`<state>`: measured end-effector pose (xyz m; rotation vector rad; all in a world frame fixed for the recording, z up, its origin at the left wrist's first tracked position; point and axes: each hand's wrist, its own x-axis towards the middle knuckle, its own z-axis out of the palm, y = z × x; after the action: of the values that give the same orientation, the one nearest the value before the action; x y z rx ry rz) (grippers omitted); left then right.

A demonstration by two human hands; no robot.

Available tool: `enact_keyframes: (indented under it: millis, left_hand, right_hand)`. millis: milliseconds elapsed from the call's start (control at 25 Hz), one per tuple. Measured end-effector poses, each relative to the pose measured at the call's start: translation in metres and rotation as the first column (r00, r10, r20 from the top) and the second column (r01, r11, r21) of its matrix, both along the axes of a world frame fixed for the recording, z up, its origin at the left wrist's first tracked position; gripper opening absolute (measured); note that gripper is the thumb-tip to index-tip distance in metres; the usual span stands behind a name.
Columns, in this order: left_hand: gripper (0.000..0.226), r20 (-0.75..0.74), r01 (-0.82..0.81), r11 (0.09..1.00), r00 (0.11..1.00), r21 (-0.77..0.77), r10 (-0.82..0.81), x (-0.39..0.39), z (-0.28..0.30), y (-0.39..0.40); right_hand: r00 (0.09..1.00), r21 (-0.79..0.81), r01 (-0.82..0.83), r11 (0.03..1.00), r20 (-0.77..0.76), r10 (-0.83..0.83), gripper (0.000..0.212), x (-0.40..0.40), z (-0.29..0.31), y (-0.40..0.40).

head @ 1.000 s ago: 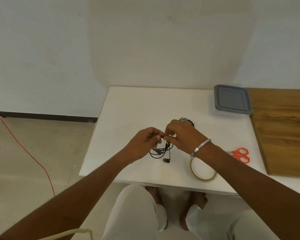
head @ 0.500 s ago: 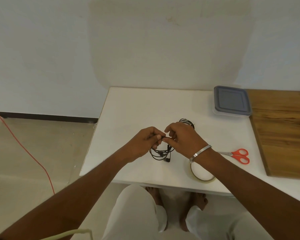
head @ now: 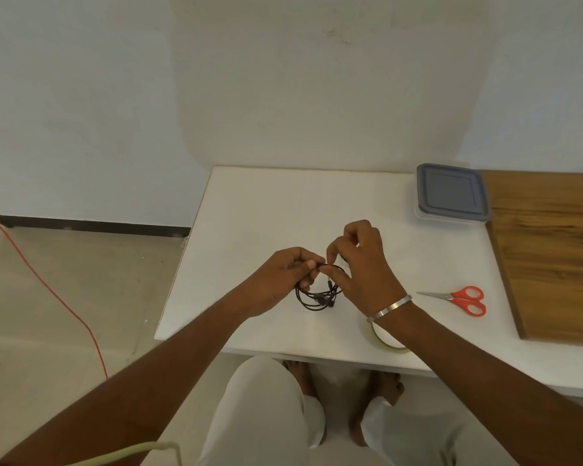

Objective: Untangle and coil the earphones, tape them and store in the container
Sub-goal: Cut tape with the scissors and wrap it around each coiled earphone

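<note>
Black earphones (head: 317, 297) hang in a loose bundle of loops just above the white table (head: 249, 213). My left hand (head: 283, 277) pinches the top of the bundle, fingers curled round the cable. My right hand (head: 360, 264) pinches the cable right beside it, with its other fingers raised. A roll of clear tape (head: 387, 341) lies near the table's front edge, partly hidden under my right wrist. The container (head: 451, 193), closed with a grey-blue lid, stands at the back right of the table.
Red-handled scissors (head: 461, 299) lie to the right of my hands. A wooden board (head: 552, 257) adjoins the table's right side. A red cable (head: 48, 290) runs across the floor at the left. My knees and bare feet show below the table's front edge.
My right hand has lifted and turned, its fingers now raised above the bundle. The cable loops hang a little lower under my left hand. The view has shifted slightly.
</note>
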<state>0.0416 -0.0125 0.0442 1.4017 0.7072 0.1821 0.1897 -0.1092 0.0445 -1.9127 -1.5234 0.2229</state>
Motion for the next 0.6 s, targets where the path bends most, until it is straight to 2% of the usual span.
enact_keyframes:
  millis: [200,440,600]
  left_hand:
    - [0.019,0.004,0.023,1.0,1.0,-0.011,-0.023,-0.001,-0.002,0.002]
    - [0.018,0.017,0.027,0.999,0.999,0.039,-0.028,-0.005,-0.001,0.0]
    - [0.014,-0.005,0.023,0.996,1.0,0.082,-0.023,-0.005,0.001,-0.005]
  right_hand:
    - [1.0,0.002,-0.023,1.0,0.006,0.023,0.017,0.002,-0.007,-0.001]
    - [0.979,-0.114,-0.11,0.987,-0.183,0.088,0.013,0.003,0.001,0.0]
    - [0.972,-0.167,-0.125,0.978,-0.218,0.087,0.015,0.003,0.004,-0.001]
